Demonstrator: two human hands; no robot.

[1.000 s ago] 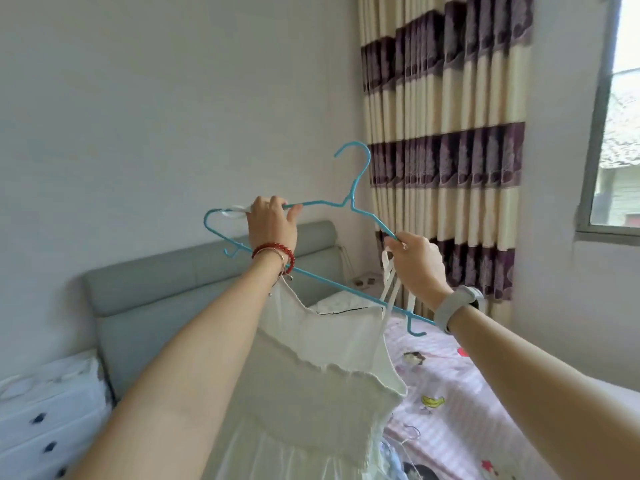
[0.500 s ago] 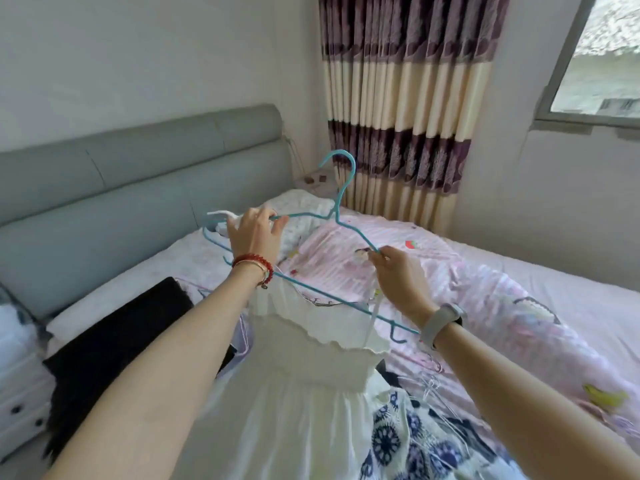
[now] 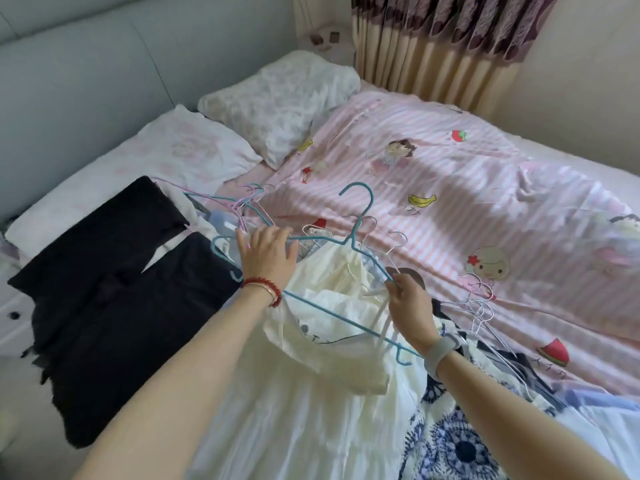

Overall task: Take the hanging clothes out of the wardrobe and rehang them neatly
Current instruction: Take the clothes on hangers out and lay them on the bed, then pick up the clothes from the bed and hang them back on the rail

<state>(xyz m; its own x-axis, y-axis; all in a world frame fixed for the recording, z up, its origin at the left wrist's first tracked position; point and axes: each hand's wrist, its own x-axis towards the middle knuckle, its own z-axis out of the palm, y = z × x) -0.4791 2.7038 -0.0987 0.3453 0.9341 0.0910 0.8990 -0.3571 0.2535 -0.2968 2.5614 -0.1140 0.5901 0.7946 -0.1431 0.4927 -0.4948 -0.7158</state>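
A teal wire hanger [image 3: 360,216] lies low over the bed, its hook pointing up and away. The white strappy dress [image 3: 311,393] hangs from it and is crumpled on the bed under my arms. My left hand [image 3: 266,256] lies over the hanger's left shoulder with its fingers curled around the wire. My right hand [image 3: 410,303] pinches the hanger's right shoulder, with a white strap right under its fingertips. The dress top is bunched between my hands.
Black garments [image 3: 114,289] lie on the bed to the left. Loose pastel hangers [image 3: 239,206] and white wire hangers [image 3: 481,306] flank my hands. A blue-patterned garment [image 3: 457,445] lies at the lower right. The pink striped duvet [image 3: 450,202], pillows [image 3: 277,98] and curtain [image 3: 433,46] lie beyond.
Both hands have brought the hanger and dress down from chest height onto the bed. My view has tipped down from the wall and curtain to the bed.
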